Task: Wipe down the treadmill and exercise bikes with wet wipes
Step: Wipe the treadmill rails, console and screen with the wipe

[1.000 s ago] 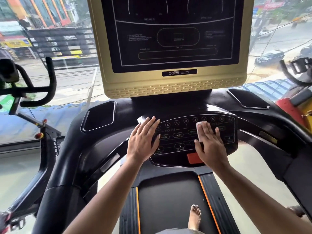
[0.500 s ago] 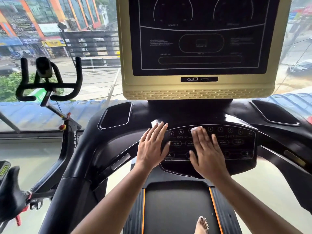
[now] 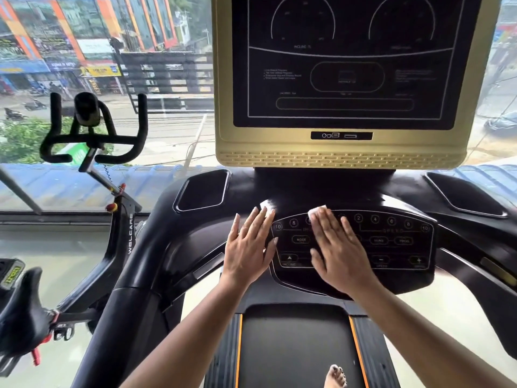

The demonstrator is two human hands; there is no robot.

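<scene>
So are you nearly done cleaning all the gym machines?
Not nearly. Nothing looks plainly finished. Right now the left hand presses a white wipe on the treadmill console just left of the button panel, and the right hand presses a second wipe on the panel itself. The exercise bike to the left has no hand on it, so that comes later.

You face bright daylight from the window (image 3: 173, 141); the black treadmill (image 3: 156, 247) reads dark with soft glare, and your frame edges bow.
</scene>
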